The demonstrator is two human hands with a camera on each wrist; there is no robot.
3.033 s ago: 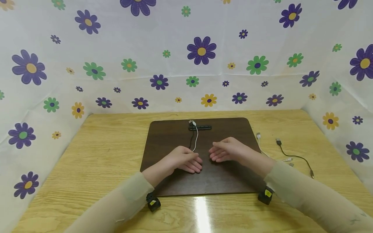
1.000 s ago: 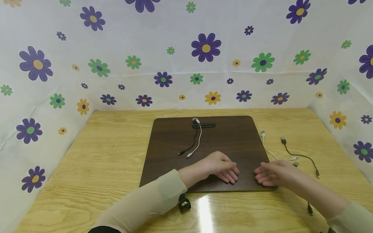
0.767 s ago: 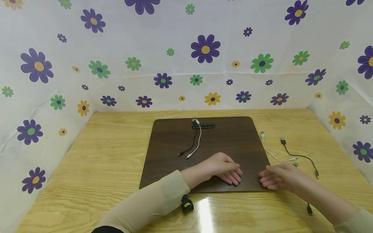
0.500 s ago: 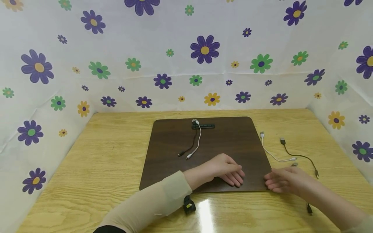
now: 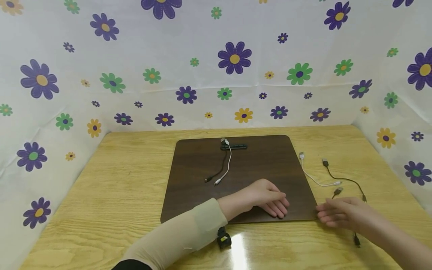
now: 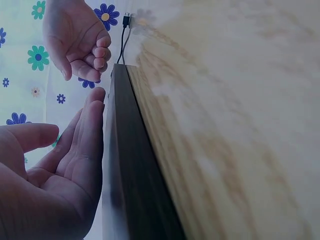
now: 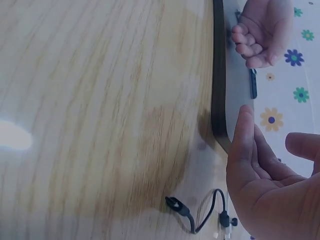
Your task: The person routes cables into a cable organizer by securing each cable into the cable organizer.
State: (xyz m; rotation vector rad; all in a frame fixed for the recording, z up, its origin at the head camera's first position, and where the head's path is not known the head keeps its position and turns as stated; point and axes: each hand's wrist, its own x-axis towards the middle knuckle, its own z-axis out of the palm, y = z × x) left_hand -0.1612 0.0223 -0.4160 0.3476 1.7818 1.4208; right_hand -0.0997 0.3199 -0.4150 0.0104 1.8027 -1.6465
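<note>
Over the near right part of a dark brown board (image 5: 192, 168) my left hand (image 5: 264, 195) is held with fingers straight and palm turned to the right. My right hand (image 5: 347, 213) is at the board's near right corner, palm facing left, fingers extended. Neither holds anything. Beneath the right hand passes a short black USB cable (image 5: 338, 191); its middle is hidden, and its other plug (image 7: 175, 204) shows in the right wrist view. On the board lie a black cable (image 5: 216, 176) and a white cable (image 5: 230, 161), their USB ends at a dark slotted strip (image 5: 239, 146).
To the right of the board, a white USB cable (image 5: 312, 180) and another black USB cable (image 5: 347, 180) lie on the yellow wooden table (image 5: 118, 180). A flower-patterned white cloth (image 5: 189, 37) encloses the back and sides.
Both hands have moved right, from the board's middle to its near right, uncovering the cables on the board. Lately the right hand moved further right, exposing the short black cable's upper plug.
</note>
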